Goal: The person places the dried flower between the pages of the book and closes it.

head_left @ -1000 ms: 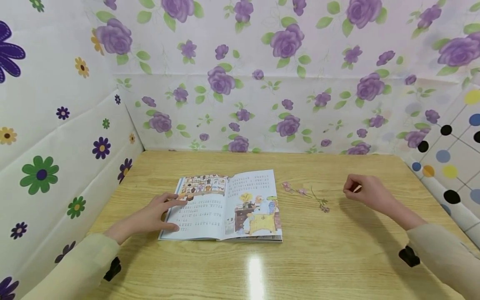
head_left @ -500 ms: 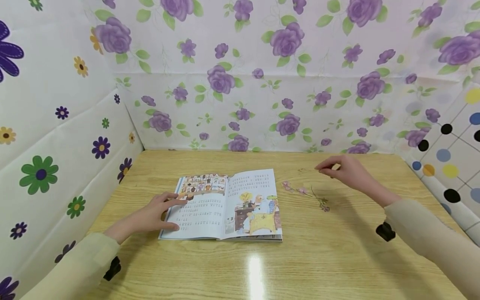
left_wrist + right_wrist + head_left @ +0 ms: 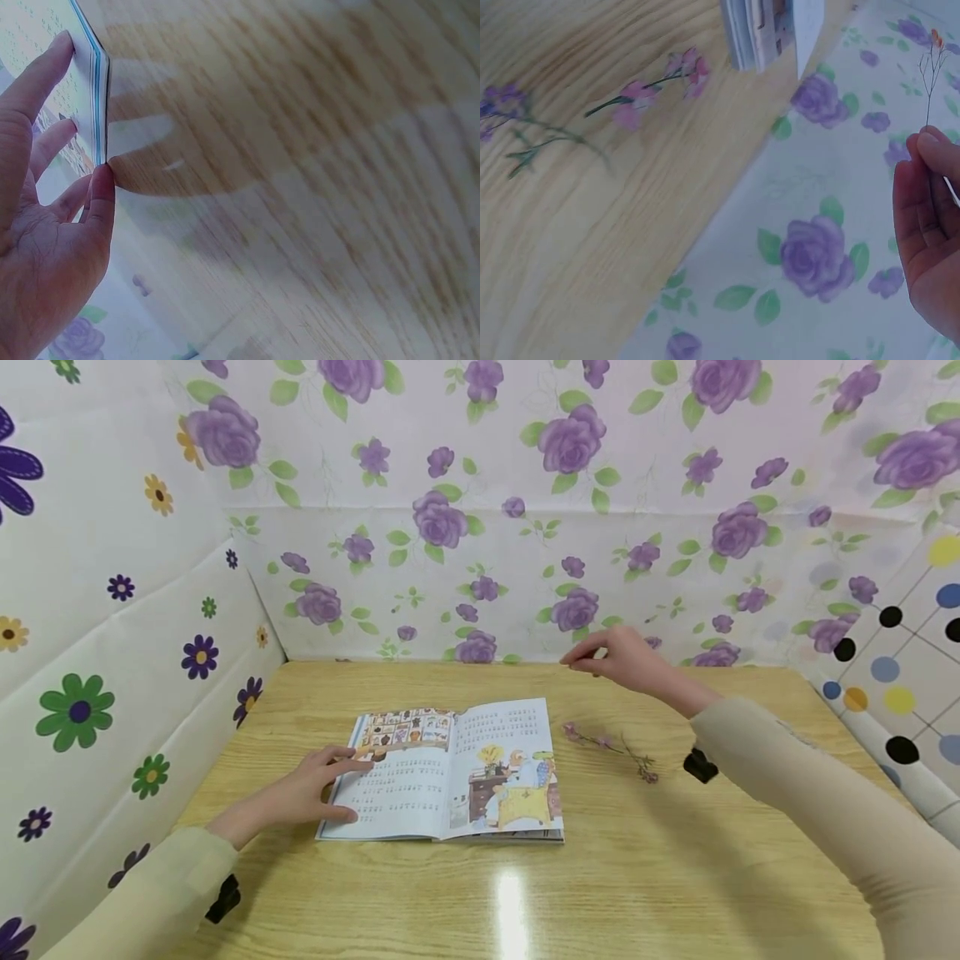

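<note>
An open picture book (image 3: 501,731) lies on the wooden table in the head view. My left hand (image 3: 303,789) rests on its left page with fingers spread. In the left wrist view that hand (image 3: 52,247) touches the page and the book's edge. My right hand (image 3: 630,662) is raised above the table behind the book's right side. As the right wrist view shows, its thumb and fingers pinch the thin stem of a dried flower sprig (image 3: 929,82) with a small orange tip. In the head view the sprig is too fine to make out.
To the right of the book lie a pink flower sprig (image 3: 588,737) and a purple flower sprig (image 3: 642,767) with green leaves. Floral cloth (image 3: 420,581) hangs along the table's back edge, and more patterned cloth stands at both sides.
My right hand has moved left and up from the table's right side, carrying the dried flower sprig over the loose flowers. My left hand and the book have stayed put.
</note>
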`<state>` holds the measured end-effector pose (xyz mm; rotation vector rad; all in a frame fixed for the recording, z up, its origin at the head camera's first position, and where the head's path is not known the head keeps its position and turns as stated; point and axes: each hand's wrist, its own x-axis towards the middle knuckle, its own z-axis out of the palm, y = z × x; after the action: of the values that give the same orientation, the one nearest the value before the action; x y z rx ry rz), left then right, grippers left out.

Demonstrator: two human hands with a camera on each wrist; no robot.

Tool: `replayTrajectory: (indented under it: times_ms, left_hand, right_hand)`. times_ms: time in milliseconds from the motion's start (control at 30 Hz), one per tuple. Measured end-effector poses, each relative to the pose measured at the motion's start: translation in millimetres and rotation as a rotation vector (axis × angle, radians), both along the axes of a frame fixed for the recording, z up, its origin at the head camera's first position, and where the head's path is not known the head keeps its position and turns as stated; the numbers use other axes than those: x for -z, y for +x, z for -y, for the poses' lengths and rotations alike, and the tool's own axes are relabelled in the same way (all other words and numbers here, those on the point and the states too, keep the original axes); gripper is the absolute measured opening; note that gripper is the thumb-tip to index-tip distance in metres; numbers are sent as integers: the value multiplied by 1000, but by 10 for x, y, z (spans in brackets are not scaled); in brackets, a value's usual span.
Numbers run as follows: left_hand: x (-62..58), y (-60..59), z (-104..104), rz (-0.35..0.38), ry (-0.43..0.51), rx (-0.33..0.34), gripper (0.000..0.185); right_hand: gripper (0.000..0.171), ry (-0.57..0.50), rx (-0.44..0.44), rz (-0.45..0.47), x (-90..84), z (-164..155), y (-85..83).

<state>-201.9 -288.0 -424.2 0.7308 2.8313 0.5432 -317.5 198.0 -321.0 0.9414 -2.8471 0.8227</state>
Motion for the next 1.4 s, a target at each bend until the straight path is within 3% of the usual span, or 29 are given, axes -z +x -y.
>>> replayTrajectory:
  times_ms: [367,700,1033,1400]
  left_hand:
    - [-12,6,-12,12,2,-14,70]
    - [24,-9,16,5,0,-4,70]
    - [23,-29,48,-27,-1,7,70]
    - [-17,-10,-13,-3,-1,8,69]
  right_hand:
    - [17,8,-153,125,62,759,-147]
    - [14,16,-255,143,218,1176,-143]
    - [15,74,-322,218,402,1408,-128]
    - [12,44,-268,300,636,1382,-162]
